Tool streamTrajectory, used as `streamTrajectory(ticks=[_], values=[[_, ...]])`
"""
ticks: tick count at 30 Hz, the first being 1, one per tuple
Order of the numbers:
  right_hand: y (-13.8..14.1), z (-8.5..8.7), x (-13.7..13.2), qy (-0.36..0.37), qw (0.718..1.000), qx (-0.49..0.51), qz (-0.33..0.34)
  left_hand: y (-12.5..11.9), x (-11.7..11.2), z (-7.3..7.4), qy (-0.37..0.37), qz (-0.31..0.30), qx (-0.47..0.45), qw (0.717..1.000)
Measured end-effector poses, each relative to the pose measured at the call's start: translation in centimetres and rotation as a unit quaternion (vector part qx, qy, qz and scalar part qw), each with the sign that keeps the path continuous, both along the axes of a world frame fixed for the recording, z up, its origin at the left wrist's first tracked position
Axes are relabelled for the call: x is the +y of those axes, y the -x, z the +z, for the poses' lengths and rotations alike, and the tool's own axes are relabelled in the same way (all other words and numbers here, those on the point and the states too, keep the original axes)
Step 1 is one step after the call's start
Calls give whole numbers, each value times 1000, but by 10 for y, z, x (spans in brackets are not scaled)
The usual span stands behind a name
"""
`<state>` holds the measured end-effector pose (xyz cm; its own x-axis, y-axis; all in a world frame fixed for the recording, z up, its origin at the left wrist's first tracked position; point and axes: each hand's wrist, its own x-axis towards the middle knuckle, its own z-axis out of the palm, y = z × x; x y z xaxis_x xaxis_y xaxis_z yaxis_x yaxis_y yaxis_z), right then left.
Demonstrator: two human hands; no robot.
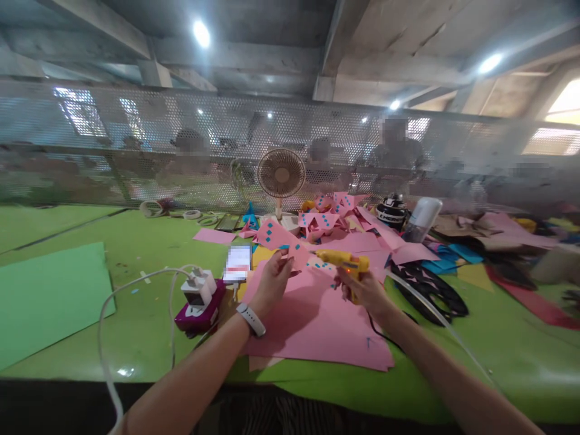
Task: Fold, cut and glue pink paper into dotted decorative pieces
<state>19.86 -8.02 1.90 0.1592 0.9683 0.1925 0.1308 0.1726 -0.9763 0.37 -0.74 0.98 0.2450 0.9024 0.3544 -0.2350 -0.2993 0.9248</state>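
Note:
My right hand (362, 289) is wrapped round a yellow hot glue gun (347, 260), its nozzle pointing left. A small orange light glows on its body. Between the nozzle and my left hand (276, 275) is a folded pink paper piece (276, 234) with blue diamond shapes on it. My left fingers pinch this piece near its middle. Under both hands lie large pink paper sheets (312, 332) in a loose stack. A black cord runs down from the glue gun past my right wrist.
A small fan (281, 174) stands ahead, near more pink folded pieces (324, 220). To the left are a phone (238, 264), a purple power strip (199, 317) with chargers, and a green sheet (54, 302). A black cut-out item (428, 293) and a white-capped bottle (423, 219) lie right.

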Motion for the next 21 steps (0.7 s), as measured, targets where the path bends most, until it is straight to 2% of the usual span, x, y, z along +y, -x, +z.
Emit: streamTrajectory(ticks=[2,4,7,11,15,18,21], values=[[-11,15,-5,9,998,67,7,2,3,1,21,-2,-7,1000],[-28,30,-14,36,992,114,-25,4,6,2,33,-15,-9,999],[-63,38,-30,104,985,135,-37,5,6,5,43,-16,-21,999],[-114,21,-54,203,968,128,-72,5,6,6,51,1,-24,998],[-152,-2,-67,209,955,161,-133,5,8,2,61,-8,-35,998],[-166,-13,-68,214,957,146,-130,6,10,0,64,-13,-37,997],[-172,-14,-69,208,964,116,-116,7,13,-2,60,-9,-23,998]])
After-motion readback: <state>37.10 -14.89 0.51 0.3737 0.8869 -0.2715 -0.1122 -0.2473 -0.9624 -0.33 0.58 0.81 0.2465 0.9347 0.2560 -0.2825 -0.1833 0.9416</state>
